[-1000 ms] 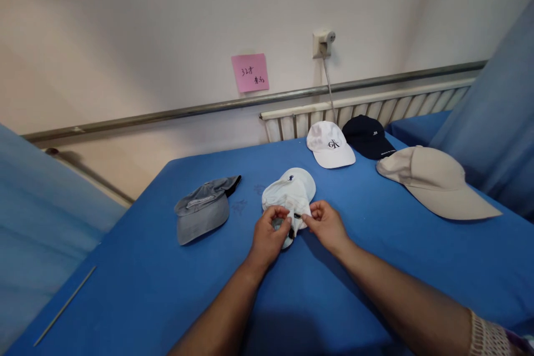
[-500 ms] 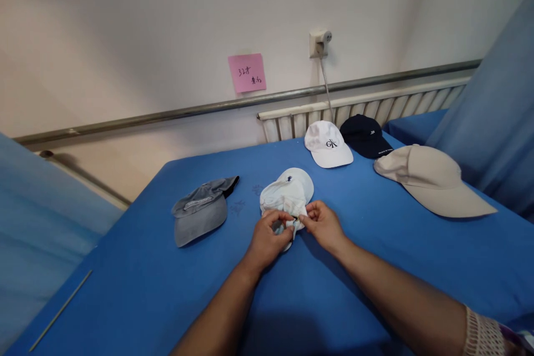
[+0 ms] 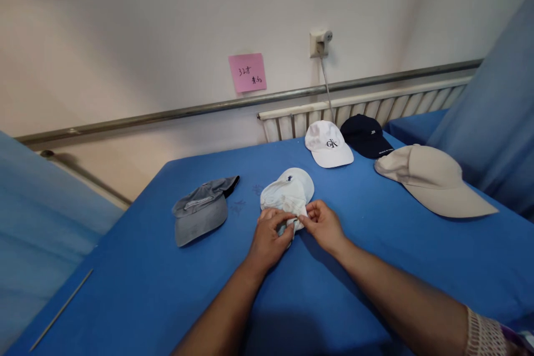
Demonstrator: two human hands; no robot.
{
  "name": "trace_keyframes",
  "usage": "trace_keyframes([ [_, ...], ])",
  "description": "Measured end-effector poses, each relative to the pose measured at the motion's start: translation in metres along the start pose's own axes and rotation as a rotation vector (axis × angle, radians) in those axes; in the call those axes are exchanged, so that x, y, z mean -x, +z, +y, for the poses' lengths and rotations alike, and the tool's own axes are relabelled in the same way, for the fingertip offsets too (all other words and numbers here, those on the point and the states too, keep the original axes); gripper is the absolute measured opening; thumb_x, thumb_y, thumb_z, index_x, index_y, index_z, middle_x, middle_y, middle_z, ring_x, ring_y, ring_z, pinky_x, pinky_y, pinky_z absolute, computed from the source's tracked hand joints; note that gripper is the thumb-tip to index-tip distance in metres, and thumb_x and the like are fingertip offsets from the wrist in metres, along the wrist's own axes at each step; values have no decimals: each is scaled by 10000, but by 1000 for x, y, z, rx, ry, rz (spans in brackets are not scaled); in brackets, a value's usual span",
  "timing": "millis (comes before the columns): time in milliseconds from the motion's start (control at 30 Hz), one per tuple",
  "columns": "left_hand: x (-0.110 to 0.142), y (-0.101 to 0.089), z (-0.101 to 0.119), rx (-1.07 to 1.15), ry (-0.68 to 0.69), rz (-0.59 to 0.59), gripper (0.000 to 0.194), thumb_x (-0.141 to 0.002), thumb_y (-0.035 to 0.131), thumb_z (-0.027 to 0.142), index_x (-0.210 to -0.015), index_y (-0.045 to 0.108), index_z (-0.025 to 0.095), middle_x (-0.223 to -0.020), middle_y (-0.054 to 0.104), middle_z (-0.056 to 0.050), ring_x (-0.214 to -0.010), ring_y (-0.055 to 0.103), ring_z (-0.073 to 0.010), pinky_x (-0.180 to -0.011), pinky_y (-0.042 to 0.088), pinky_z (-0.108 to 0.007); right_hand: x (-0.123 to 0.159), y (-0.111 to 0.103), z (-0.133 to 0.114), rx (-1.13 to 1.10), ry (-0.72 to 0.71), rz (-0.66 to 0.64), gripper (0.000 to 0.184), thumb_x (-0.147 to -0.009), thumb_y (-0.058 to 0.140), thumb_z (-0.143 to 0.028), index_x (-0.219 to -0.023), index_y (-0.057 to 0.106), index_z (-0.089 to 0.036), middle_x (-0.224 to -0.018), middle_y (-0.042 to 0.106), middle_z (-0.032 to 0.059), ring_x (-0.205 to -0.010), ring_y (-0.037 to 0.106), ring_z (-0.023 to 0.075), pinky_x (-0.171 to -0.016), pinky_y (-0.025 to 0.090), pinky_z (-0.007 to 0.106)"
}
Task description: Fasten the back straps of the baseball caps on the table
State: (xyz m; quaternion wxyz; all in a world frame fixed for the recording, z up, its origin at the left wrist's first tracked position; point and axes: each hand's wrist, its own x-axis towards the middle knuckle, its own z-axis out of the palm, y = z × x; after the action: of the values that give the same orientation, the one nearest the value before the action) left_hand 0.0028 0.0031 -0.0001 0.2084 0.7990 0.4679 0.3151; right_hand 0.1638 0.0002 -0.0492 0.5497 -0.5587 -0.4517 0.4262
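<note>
A pale, nearly white baseball cap (image 3: 284, 192) with a small dark emblem lies on the blue-covered table (image 3: 158, 300), its brim pointing away from me. My left hand (image 3: 271, 236) pinches the strap at the cap's near edge, thumb and fingers closed. From the other side, my right hand (image 3: 323, 225) grips the same back edge between thumb and fingertips. The two hands' fingertips nearly meet there, and they hide the strap's fastening. Left of my hands rests a grey cap (image 3: 202, 208), slightly crumpled.
A white cap (image 3: 327, 144) with black letters, a black cap (image 3: 365, 136) and a large beige cap (image 3: 434, 178) lie at the right. A thin stick (image 3: 60, 311) is at the left edge. Behind stand a radiator (image 3: 292, 125) and a metal rail (image 3: 200, 107).
My left hand has shifted slightly, its thumb and fingers closing in on the strap and covering more of the cap's back opening. My right hand and the other caps stay put.
</note>
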Motion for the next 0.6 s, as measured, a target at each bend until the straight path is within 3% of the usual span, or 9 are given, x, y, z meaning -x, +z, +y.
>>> trace_keyframes([
  [200, 0, 1, 1, -19, 18, 41, 68, -810, 610, 224, -870, 638, 205, -896, 656, -23, -928, 565, -199, -870, 409, -355, 0, 0, -2, -22, 5, -7, 266, -678, 703, -372, -829, 562, -204, -629, 601, -20, -539, 547, 137, -502, 434, 248],
  [367, 0, 1, -3, -18, 74, 9, 108, -864, 586, 267, -907, 678, 230, -951, 673, -27, -968, 567, -199, -901, 406, -373, 0, 1, -6, -83, 12, -8, 270, -664, 706, -351, -824, 547, -200, -614, 578, -35, -519, 526, 125, -491, 411, 244],
  [433, 1, -1, -2, -32, 92, -1, 147, -864, 595, 300, -969, 675, 235, -994, 671, -39, -1004, 560, -213, -917, 407, -389, 0, 1, -9, -135, 23, -5, 297, -655, 710, -362, -825, 533, -195, -591, 566, -44, -498, 516, 119, -483, 399, 241],
  [600, 3, -5, 4, -94, 205, -68, 473, -772, 707, 338, -1210, 568, 228, -1213, 612, -83, -1164, 499, -263, -1019, 355, -445, -4, -5, -19, -258, 100, -16, 416, -644, 731, -443, -881, 492, -197, -502, 528, -81, -425, 486, 110, -449, 365, 229],
])
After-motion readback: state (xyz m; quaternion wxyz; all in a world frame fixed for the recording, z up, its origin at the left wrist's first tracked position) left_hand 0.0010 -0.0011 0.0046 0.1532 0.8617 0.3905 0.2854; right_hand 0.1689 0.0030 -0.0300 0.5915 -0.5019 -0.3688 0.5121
